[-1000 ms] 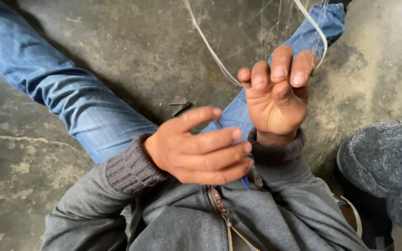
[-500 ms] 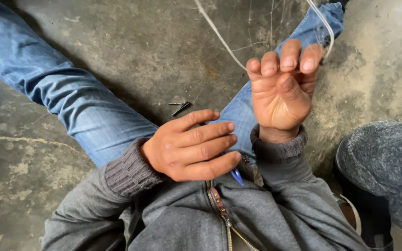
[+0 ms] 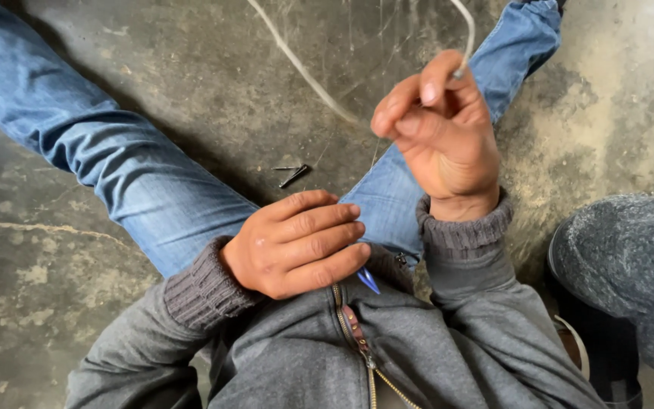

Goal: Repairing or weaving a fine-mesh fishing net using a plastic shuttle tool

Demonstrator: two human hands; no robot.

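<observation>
Two hands are at work over the seated person's lap: the right hand is raised, thumb and forefinger pinching the end of a thin white wire that loops up out of view and seems to return as a strand slanting across the concrete floor toward the right knee. The left hand rests low against the grey zip jacket, its fingers loosely curled and flat; whether it presses on the small blue object peeking out beneath them cannot be told. By the look of it, the wire's end is being held up and worked at, and the following move probably calls for the lower hand to come up and meet the pinched tip. Between the blue-jeaned legs lies a small dark screw-like piece, well apart from both hands. A grey rounded object sits at the right edge, near the raised arm's elbow, where it could crowd that arm.
</observation>
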